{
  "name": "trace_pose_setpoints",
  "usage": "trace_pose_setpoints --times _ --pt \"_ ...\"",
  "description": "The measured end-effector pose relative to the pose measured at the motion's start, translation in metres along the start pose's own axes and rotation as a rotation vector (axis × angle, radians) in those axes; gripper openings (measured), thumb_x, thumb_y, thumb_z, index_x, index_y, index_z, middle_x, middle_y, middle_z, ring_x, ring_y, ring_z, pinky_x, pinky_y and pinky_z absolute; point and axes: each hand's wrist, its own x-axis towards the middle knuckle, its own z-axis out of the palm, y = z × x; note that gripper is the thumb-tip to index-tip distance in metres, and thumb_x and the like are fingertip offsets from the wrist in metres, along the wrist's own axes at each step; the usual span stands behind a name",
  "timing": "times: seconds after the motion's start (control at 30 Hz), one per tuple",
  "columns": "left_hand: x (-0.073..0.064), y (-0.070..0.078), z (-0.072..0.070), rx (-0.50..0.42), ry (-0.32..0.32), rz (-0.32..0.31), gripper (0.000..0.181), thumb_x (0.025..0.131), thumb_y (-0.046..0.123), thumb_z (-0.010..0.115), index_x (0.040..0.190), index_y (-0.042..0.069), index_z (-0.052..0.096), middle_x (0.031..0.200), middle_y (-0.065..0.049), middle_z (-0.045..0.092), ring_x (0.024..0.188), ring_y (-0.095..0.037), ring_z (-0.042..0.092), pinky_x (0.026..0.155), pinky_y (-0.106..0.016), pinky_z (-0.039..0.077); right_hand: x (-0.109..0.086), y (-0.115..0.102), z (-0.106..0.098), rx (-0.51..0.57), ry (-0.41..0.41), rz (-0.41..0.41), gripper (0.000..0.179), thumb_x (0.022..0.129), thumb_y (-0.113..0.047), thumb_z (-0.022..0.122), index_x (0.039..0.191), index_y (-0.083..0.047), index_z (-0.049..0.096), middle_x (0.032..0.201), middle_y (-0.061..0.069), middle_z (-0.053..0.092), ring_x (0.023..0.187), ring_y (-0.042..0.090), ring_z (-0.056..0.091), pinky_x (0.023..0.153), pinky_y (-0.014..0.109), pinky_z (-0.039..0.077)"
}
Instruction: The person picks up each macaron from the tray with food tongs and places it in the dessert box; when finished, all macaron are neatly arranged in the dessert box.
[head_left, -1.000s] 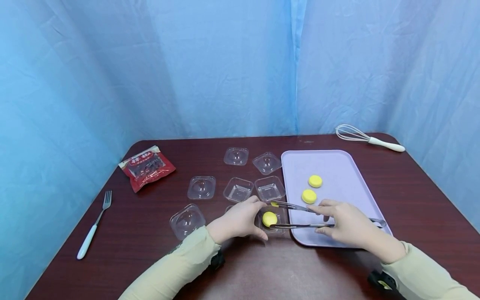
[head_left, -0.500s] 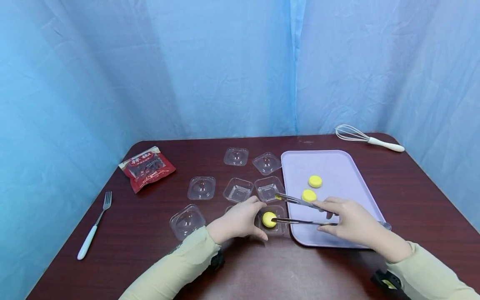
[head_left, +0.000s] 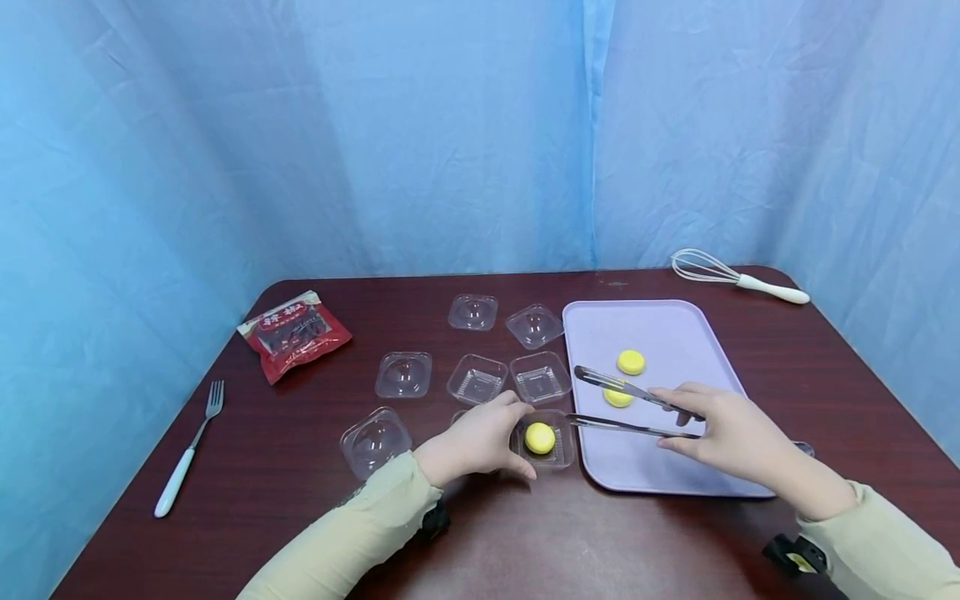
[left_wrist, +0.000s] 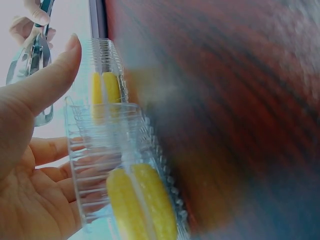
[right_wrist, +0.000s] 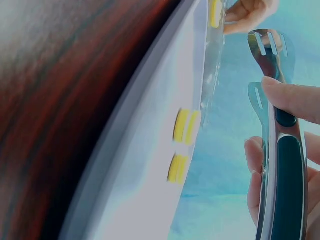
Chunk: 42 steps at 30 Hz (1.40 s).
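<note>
Works over a dark red-brown table (head_left: 487,542), reaching across a lilac tray (head_left: 675,333) at the right. Grasps long metal tongs (right_wrist: 289,180) in the right hand (head_left: 723,429), curling thumb and fingers round the handles and leaving the tips parted at the tray's left edge. Curves the left hand (head_left: 474,439), released, with thumb and fingers spread wide, beside the left wall of a clear container (head_left: 564,452); cannot tell whether touching it. Hides a second container (left_wrist: 92,172) behind that hand, almost wholly in the head view, plainly seen in the left wrist view. Has a yellow disc (head_left: 540,438) in each container and two more discs (head_left: 631,362) on the tray, one partly crossed by the tongs
</note>
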Motion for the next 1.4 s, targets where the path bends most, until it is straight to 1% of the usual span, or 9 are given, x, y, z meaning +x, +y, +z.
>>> trace_pose_setpoints --times 0.23,0.53,0.7,0.97,1.13,1.3,1.4 --pt "0.000 0.001 -0.001 0.009 -0.003 -0.002 0.081 0.062 0.042 0.086 0.126 0.002 0.057 0.107 -0.005 0.057 0.092 -0.014 0.059 0.087 -0.026 0.049 0.000 0.012 -0.006 -0.042 0.008 0.024 0.054 0.060 -0.018 0.088 0.110 -0.008 0.070 0.078 -0.006 0.059 0.060 -0.003 0.037 0.048 0.018 0.031" --pt "0.000 0.001 -0.001 0.006 -0.006 -0.003 0.080 0.063 0.042 0.086 0.126 0.002 0.057 0.108 -0.005 0.057 0.093 -0.014 0.059 0.088 -0.026 0.049 0.000 0.028 -0.010 -0.067 -0.002 0.065 0.055 0.062 -0.019 0.087 0.112 -0.005 0.069 0.082 -0.001 0.064 0.061 0.002 0.044 0.049 0.020 0.032" --pt "0.000 0.001 0.000 0.000 -0.005 -0.007 0.080 0.062 0.042 0.086 0.126 0.002 0.057 0.107 -0.005 0.057 0.093 -0.014 0.059 0.089 -0.027 0.049 -0.002 0.036 -0.008 -0.066 -0.045 0.101 0.055 0.064 -0.021 0.086 0.114 -0.005 0.068 0.083 0.000 0.065 0.061 0.001 0.044 0.050 0.020 0.033" --pt "-0.001 0.001 0.000 0.007 -0.001 0.007 0.079 0.062 0.041 0.086 0.124 0.001 0.057 0.107 -0.005 0.057 0.093 -0.013 0.059 0.088 -0.025 0.049 -0.004 0.041 -0.006 -0.061 -0.127 0.173 0.055 0.067 -0.022 0.084 0.116 -0.003 0.067 0.082 0.001 0.064 0.061 0.004 0.043 0.050 0.021 0.033" --pt "-0.002 0.002 -0.001 0.011 -0.001 0.005 0.079 0.062 0.041 0.086 0.124 0.001 0.057 0.106 -0.005 0.057 0.090 -0.012 0.058 0.086 -0.025 0.049 -0.004 0.045 -0.003 -0.055 -0.172 0.180 0.055 0.068 -0.023 0.084 0.117 -0.003 0.066 0.085 0.001 0.063 0.064 0.005 0.044 0.052 0.022 0.034" --pt "-0.001 0.002 -0.001 0.018 -0.008 0.006 0.080 0.063 0.042 0.086 0.125 0.001 0.057 0.107 -0.005 0.056 0.089 -0.011 0.057 0.085 -0.025 0.049 -0.005 0.047 -0.001 -0.061 -0.193 0.167 0.054 0.069 -0.023 0.083 0.116 -0.003 0.067 0.081 -0.002 0.061 0.063 0.004 0.042 0.053 0.022 0.034" --pt "-0.001 0.002 -0.002 0.032 -0.016 0.006 0.080 0.064 0.043 0.085 0.127 0.001 0.056 0.108 -0.005 0.056 0.089 -0.011 0.057 0.085 -0.025 0.049 -0.005 0.048 0.000 -0.062 -0.198 0.152 0.052 0.069 -0.022 0.082 0.115 -0.002 0.067 0.081 -0.002 0.062 0.063 0.004 0.042 0.053 0.022 0.035"
